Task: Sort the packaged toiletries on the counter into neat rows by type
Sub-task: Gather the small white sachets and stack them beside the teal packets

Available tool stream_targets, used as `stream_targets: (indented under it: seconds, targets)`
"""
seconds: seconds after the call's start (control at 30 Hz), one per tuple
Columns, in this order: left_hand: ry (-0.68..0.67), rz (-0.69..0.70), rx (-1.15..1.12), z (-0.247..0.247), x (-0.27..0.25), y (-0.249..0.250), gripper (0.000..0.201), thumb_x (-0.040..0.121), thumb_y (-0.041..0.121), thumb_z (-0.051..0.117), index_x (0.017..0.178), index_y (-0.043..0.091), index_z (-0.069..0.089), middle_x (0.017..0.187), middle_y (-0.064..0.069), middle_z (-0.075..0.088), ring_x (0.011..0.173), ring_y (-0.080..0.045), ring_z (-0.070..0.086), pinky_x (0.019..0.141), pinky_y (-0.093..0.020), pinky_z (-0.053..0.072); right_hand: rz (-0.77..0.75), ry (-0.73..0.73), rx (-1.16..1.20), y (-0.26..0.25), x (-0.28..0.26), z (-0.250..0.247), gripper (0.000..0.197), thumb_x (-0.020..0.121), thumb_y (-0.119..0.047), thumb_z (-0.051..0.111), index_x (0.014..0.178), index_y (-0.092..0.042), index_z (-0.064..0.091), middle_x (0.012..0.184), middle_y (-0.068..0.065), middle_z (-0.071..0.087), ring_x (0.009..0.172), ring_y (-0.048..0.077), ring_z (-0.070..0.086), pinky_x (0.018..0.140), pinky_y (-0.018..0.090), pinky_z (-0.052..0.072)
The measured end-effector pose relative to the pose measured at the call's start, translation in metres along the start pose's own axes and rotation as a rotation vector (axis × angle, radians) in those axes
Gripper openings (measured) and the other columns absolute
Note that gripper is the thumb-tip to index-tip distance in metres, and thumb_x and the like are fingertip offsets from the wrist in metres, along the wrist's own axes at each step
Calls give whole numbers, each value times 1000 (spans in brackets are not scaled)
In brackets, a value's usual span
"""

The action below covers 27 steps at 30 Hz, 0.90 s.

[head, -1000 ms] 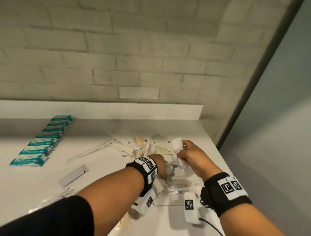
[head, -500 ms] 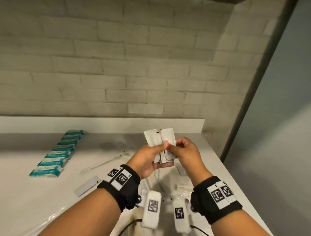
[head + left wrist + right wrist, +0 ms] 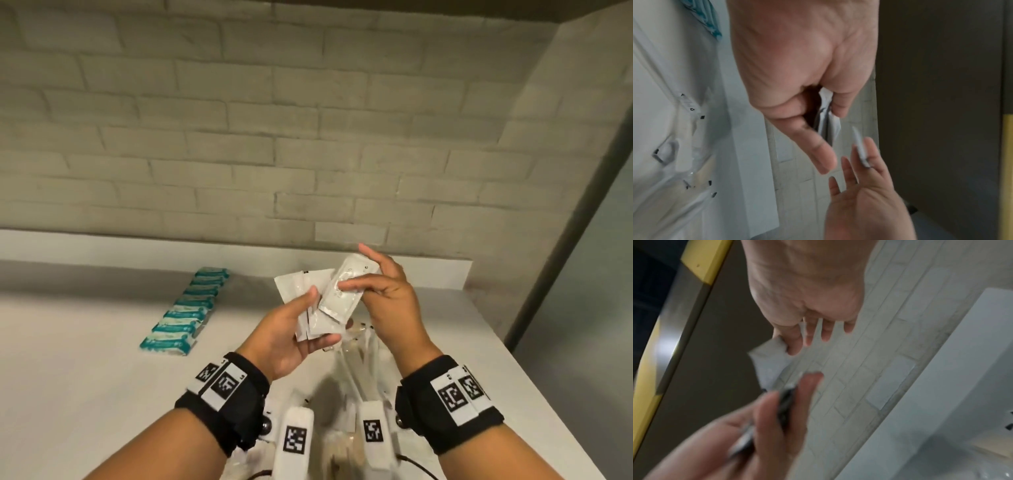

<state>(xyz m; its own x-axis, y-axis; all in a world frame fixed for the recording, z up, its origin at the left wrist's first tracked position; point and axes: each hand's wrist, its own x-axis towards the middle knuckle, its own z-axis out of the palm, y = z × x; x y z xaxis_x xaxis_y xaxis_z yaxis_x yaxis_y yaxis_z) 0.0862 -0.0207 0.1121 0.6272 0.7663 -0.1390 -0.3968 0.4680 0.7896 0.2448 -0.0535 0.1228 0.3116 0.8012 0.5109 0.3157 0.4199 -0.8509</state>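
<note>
In the head view both hands are raised above the counter. My left hand grips a small fan of flat white packets between thumb and fingers. My right hand pinches a single white packet, tilted and overlapping the fan. A neat row of teal packets lies on the counter to the left. The left wrist view shows the held white packets edge-on. In the right wrist view the single packet hangs from thumb and forefinger.
A loose pile of clear and white wrapped items lies on the counter beneath my hands. A brick wall rises behind a low white ledge. The counter ends at a corner on the right.
One second ago both hands were down in the pile. They have lifted with white packets, and my right hand has since drawn one packet up and to the right, apart from the fan.
</note>
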Motion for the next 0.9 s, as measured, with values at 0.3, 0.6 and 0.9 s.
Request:
stream_targets:
  seconds: [0.3, 0.6, 0.9]
  targets:
    - [33, 146, 208, -29, -13, 24, 20, 88, 4, 60, 106, 9, 67, 101, -10, 74, 88, -26, 72, 58, -23, 58, 111, 27, 143, -7, 6, 30, 31, 95, -5, 53, 114, -28, 62, 118, -3, 63, 105, 8, 59, 97, 31, 48]
    - [26, 156, 347, -40, -15, 39, 23, 87, 4, 63, 110, 10, 65, 102, -10, 74, 86, -25, 72, 56, -22, 56, 292, -234, 158, -25, 22, 30, 9, 87, -3, 65, 92, -10, 64, 81, 11, 62, 64, 15, 58, 45, 21, 46]
    - [99, 233, 371, -46, -9, 36, 20, 87, -1, 62, 104, 8, 66, 93, -7, 76, 79, -19, 72, 60, -24, 57, 176, -307, -594, -17, 1, 36, 52, 66, -22, 84, 108, -29, 54, 98, -12, 54, 92, 9, 54, 83, 33, 48]
